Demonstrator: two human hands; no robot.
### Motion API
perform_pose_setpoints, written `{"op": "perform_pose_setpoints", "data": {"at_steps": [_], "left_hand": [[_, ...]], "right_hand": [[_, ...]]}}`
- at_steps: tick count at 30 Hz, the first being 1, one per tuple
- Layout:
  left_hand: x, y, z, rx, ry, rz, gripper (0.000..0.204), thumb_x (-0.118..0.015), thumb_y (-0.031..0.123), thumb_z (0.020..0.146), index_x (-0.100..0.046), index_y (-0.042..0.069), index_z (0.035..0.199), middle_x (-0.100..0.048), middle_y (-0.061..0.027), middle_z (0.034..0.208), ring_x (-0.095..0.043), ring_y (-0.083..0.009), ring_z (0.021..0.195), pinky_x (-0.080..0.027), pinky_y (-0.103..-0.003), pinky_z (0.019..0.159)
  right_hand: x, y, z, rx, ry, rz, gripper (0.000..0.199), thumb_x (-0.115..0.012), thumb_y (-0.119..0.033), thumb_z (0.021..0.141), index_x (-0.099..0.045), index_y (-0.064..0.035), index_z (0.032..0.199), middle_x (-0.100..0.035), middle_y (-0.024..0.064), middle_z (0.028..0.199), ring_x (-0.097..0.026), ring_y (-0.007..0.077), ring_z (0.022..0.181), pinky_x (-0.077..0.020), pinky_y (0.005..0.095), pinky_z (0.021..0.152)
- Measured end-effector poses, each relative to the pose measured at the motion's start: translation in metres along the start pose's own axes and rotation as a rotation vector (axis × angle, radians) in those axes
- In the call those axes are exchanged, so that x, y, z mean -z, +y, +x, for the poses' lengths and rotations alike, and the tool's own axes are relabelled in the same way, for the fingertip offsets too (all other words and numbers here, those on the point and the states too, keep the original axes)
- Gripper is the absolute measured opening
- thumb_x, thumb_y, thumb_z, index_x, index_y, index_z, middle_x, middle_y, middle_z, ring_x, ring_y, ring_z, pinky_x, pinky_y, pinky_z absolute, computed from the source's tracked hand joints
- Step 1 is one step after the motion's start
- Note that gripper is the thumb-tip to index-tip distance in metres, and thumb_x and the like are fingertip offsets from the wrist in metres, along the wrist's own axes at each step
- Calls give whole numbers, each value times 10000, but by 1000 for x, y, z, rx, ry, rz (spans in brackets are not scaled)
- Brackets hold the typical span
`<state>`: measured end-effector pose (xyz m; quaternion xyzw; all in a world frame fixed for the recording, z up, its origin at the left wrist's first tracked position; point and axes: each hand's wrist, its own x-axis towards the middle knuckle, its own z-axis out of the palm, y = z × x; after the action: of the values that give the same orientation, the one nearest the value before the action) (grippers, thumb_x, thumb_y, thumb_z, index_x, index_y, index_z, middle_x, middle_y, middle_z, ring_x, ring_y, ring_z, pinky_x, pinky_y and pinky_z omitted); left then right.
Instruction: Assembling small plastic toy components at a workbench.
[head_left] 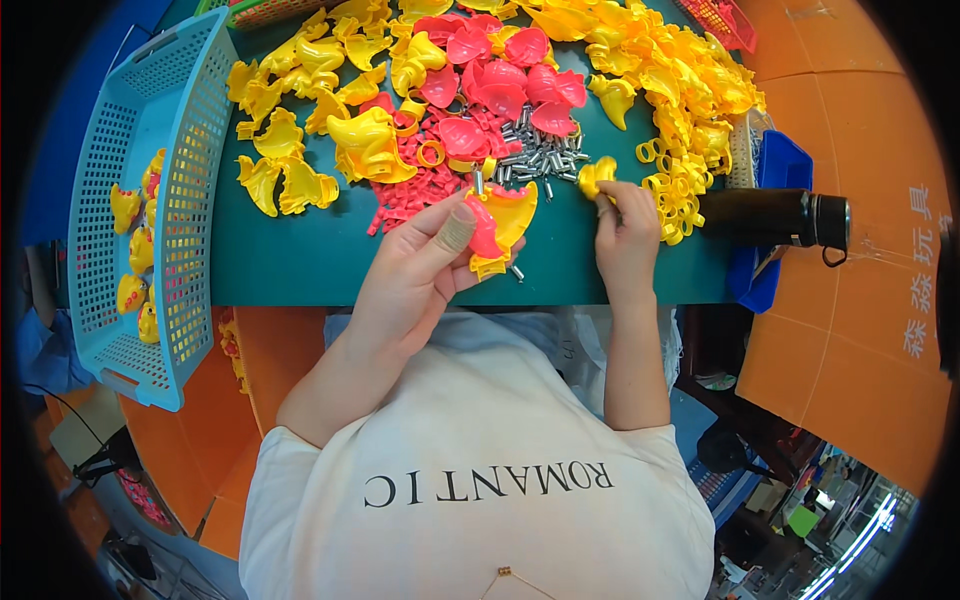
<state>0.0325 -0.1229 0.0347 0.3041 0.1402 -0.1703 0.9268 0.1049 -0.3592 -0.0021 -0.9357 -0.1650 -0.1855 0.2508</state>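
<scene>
Above the table's near edge, my left hand (420,250) grips a half-built toy (512,215): a yellow plastic shell with a pink part set in it and a small metal cylinder at its top. Tape wraps the thumb. To the right, my right hand (627,235) pinches a small yellow plastic piece (597,174). Just beyond my hands lie a pile of small metal cylinders (540,148) and a heap of small pink parts (440,183). Yellow rings (675,205) are heaped right of my right hand.
A light blue basket (180,210) with several finished yellow toys stands left. Yellow shells (660,60) and pink shells (500,85) cover the far side of the green table (340,260). A black bottle (775,217) and blue bin (785,160) are at right, beside orange cardboard (850,250).
</scene>
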Motion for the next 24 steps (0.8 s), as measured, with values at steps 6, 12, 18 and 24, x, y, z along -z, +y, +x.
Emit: {"op": "perform_pose_setpoints", "data": {"at_steps": [6,12,18,24], "left_hand": [[8,4,-3,-4,-7,26,448,-554,285,952,-492,-10,1284,-602,-122,1189,-615,-229,1070,-510,-349,924],[4,0,-2,34,-11,13,460,-539,283,960,-469,-16,1303,-598,-126,1198,-616,-231,1067,-507,-353,929],[9,3,-4,9,10,19,457,-538,284,960,-471,-15,1299,-594,-132,1201,-617,-238,1068,-512,-355,920],[5,-4,-4,53,-36,-8,445,-543,281,957,-481,-13,1285,-604,-135,1185,-633,-246,1038,-524,-357,901]], "right_hand": [[42,-13,9,112,-283,81,180,-616,19,812,-656,-32,980,-646,92,939,-557,266,917,-434,351,801],[13,11,-6,107,-203,12,297,-663,8,769,-614,-9,1062,-621,116,1069,-550,312,1021,-435,407,904],[47,-10,3,-403,-395,649,244,-668,42,791,-612,-19,1020,-626,29,905,-592,129,816,-466,262,718],[44,7,23,-416,-925,737,142,-670,-82,831,-661,-20,958,-626,31,943,-582,119,847,-461,267,739]]}}
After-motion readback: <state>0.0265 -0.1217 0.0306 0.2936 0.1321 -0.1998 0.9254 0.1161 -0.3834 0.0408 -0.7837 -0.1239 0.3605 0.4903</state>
